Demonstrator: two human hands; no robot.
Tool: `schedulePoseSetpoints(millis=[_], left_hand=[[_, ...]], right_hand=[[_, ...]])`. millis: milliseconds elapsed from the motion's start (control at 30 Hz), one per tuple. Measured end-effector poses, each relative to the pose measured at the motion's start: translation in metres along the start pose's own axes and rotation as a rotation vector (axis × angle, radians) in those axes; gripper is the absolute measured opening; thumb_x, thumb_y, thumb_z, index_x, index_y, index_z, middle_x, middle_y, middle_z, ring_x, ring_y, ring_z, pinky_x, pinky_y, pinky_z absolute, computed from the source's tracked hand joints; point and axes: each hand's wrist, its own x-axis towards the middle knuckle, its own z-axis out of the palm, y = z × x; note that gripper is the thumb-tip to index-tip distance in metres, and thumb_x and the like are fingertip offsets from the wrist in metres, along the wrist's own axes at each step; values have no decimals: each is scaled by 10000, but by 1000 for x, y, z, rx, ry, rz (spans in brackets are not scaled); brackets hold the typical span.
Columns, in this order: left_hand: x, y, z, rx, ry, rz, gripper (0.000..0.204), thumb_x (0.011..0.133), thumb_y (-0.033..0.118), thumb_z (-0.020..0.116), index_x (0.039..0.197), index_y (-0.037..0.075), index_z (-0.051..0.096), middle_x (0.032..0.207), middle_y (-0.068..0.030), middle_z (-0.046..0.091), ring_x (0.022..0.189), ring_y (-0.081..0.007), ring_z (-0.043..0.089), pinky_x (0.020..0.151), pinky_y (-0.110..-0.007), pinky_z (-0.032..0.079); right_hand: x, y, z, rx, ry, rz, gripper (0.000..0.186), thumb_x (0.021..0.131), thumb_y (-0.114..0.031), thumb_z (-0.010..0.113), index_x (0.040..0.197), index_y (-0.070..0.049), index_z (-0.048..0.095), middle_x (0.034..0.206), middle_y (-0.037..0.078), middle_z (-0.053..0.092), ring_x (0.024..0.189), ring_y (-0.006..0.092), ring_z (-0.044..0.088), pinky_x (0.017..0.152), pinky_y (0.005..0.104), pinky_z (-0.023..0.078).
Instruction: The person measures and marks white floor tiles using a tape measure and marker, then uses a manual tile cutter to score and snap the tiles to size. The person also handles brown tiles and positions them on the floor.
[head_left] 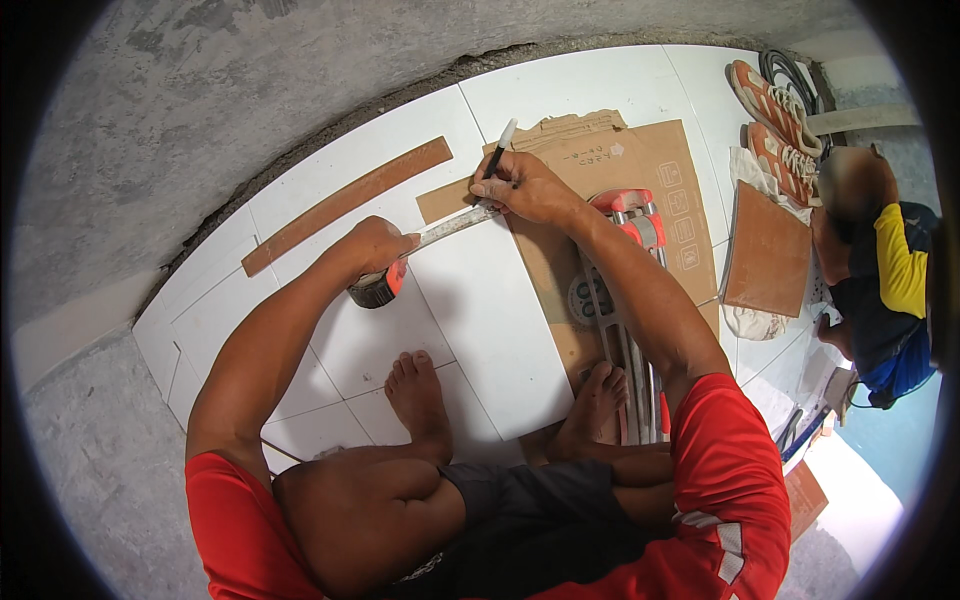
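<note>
My left hand (372,250) grips a tape measure (376,290) with a dark and orange-red case. Its blade (450,226) is drawn out to the right, along the edge of a white tile (485,310). At the blade's far end, my right hand (530,187) holds a black marker (495,160) with a whitish upper end, point down. Whether its tip touches the surface is hidden by my fingers. Just beyond the blade lies a brown piece (445,200), partly under my right hand. A long brown tile strip (348,208) rests on the floor beyond my left hand.
A red and silver tile cutter (630,215) lies on flattened cardboard (685,150), under my right forearm. To the right are orange shoes (775,110), a square brown tile (768,250) and a crouching person in a yellow sleeve (902,260). A rough grey wall (250,90) bounds the far side.
</note>
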Motion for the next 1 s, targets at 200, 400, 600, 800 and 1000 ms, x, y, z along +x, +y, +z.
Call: schedulePoseSetpoints(millis=[200,400,600,800,1000], left_hand=[[-2,4,-1,14,-7,2,471,920,426,612,731,20,758,712,-108,713,672,-228,645,716,-366,505],[-7,8,-2,16,-9,-6,463,928,411,603,726,24,757,710,-105,713,677,-227,646,727,-361,505],[-4,9,-1,11,-14,4,457,926,399,606,743,8,756,710,-115,711,678,-232,647,732,-358,506],[-6,6,-1,6,1,-14,463,927,402,604,742,6,755,720,-122,713,677,-232,646,732,-363,507],[-5,7,-1,8,-12,0,466,928,406,602,749,4,756,730,-126,716,680,-233,650,734,-366,510]], right_hand=[[2,6,-1,-26,7,-17,102,937,-139,673,935,-39,656,768,1,634,717,99,573,676,279,483],[2,4,0,-46,9,-21,104,937,-141,673,937,-38,658,790,9,649,724,105,577,690,281,484],[1,8,-3,-32,17,-26,92,953,-120,654,957,-29,651,842,28,687,771,109,618,729,280,501],[-1,1,1,54,16,13,83,960,-107,648,970,-25,650,855,35,695,785,110,629,721,275,505],[1,9,-1,54,-1,-17,128,985,-175,655,983,-50,625,905,42,706,736,71,596,624,226,491]])
